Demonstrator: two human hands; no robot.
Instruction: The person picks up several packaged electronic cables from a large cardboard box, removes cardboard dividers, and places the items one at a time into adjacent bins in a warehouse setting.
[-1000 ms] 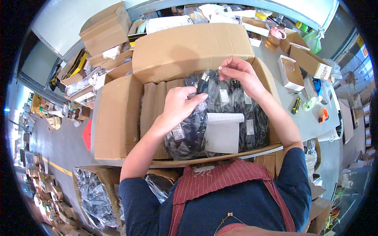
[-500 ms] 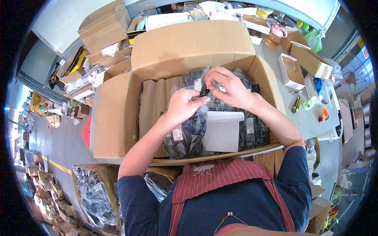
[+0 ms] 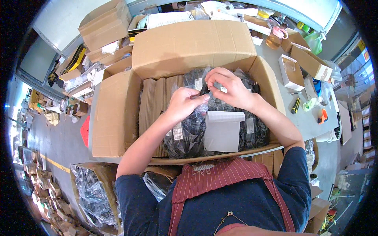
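Observation:
Over an open cardboard box (image 3: 114,114), both my hands meet at a small black piece (image 3: 204,91) whose kind I cannot make out. Thumb and fingers of my left hand (image 3: 184,103) pinch it from the left. My right hand (image 3: 227,87) is closed at its other side, with the fingertips partly hidden. Below them, clear bags of black items (image 3: 185,139) fill much of the box, some bearing white labels. A roll of white labels (image 3: 222,133) lies on the bags, its strip hanging toward me. Folded brown cardboard sheets (image 3: 151,106) stand upright along the box's left side.
Right of the box, the grey table holds a yellow-black utility knife (image 3: 295,105), an orange tape-like object (image 3: 323,116), a small white box (image 3: 291,72) and a pink-lidded jug (image 3: 277,36). Another carton of bagged black items (image 3: 94,192) stands at lower left.
Hands and black piece stay almost in place; the right fingers shift slightly. The whole view drifts a little.

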